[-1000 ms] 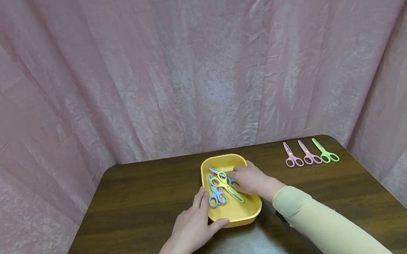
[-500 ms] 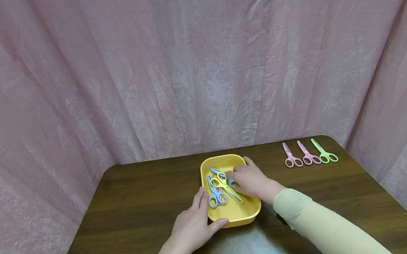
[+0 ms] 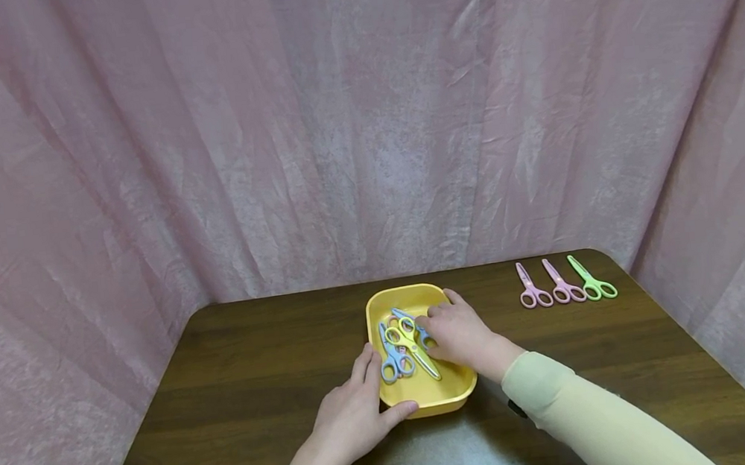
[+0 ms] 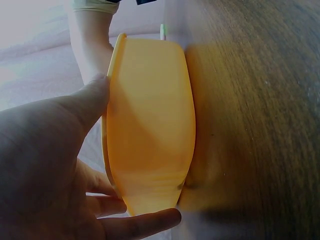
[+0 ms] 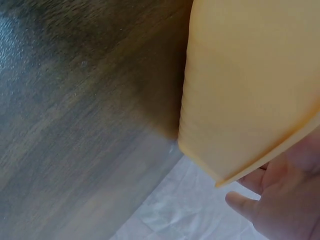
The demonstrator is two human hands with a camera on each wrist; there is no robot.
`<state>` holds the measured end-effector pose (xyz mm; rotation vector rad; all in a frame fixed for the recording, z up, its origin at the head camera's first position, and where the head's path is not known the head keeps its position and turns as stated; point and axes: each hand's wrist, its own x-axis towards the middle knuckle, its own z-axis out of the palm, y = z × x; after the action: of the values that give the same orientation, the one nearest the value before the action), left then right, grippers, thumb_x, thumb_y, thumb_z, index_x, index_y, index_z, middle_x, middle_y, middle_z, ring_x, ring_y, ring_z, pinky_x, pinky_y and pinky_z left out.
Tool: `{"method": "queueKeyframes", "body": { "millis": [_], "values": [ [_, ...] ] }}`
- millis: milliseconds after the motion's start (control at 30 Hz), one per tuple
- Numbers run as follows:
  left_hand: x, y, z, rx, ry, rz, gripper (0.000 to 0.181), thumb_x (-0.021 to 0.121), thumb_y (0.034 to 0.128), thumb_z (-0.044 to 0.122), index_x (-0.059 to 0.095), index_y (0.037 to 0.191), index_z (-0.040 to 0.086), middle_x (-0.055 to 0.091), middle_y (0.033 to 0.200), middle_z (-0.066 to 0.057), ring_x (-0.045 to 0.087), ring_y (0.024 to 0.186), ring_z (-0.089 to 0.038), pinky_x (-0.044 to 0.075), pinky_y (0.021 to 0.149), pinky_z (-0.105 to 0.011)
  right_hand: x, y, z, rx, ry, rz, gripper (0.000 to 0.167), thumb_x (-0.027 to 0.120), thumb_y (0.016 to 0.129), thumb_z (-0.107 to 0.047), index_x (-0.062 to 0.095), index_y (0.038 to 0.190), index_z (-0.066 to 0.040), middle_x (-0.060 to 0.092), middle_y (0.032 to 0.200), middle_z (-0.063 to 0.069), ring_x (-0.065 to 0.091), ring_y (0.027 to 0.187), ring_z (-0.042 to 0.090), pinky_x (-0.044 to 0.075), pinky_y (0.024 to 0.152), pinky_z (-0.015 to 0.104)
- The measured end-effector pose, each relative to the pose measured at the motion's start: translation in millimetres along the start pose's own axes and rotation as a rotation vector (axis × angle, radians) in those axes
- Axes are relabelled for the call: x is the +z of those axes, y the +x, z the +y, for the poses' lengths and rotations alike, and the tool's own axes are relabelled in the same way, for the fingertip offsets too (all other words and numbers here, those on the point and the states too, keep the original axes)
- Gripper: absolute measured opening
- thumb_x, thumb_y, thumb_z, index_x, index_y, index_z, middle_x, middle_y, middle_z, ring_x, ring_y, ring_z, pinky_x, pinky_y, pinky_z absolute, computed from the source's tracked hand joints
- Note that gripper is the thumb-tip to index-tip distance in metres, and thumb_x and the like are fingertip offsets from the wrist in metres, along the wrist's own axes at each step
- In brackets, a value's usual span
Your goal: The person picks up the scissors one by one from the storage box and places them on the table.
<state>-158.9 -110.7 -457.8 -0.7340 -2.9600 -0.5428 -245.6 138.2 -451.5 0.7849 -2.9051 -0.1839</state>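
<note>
A yellow tray [image 3: 433,408] stands on the table with several scissors inside. My left hand [image 3: 347,414] holds its near left corner, thumb on the near rim and fingers along the left wall; the left wrist view shows the thumb [image 4: 92,95] on the rim. My right hand [image 3: 460,331] reaches over the right wall and pinches blue scissors [image 3: 404,315] near their handles; its fingertips are partly hidden. Yellow scissors [image 3: 410,341] lie across the pile. Another blue pair [image 3: 394,358] lies at the left, over something pink that is mostly covered.
Two pink scissors [image 3: 534,288] [image 3: 562,281] and one green pair [image 3: 591,279] lie in a row at the table's back right, handles toward me. A pink curtain [image 3: 336,131] hangs behind the brown wooden table [image 3: 258,371].
The blue scissors under my right hand have slid a little to the right. The yellow scissors have shifted slightly toward me and turned steeper. My left hand stays on the tray.
</note>
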Motion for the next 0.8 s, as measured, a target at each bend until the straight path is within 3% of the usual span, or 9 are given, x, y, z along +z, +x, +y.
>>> {"method": "queueKeyframes", "body": {
  "millis": [800],
  "values": [
    [0.7,0.2,0.5,0.0,0.0,-0.006,0.105,0.073,0.0966,0.072,0.042,0.166,-0.001,0.041,0.171,-0.022,0.066,0.066,-0.028,0.055,0.06,-0.044,-12.9,-14.3,-2.9,-0.035,0.013,0.237,0.037,0.094,0.084,-0.029,0.077,0.11,-0.009,0.07,0.09,0.007,0.072,0.099,0.033,0.042,0.118,0.061]
  ]
}}
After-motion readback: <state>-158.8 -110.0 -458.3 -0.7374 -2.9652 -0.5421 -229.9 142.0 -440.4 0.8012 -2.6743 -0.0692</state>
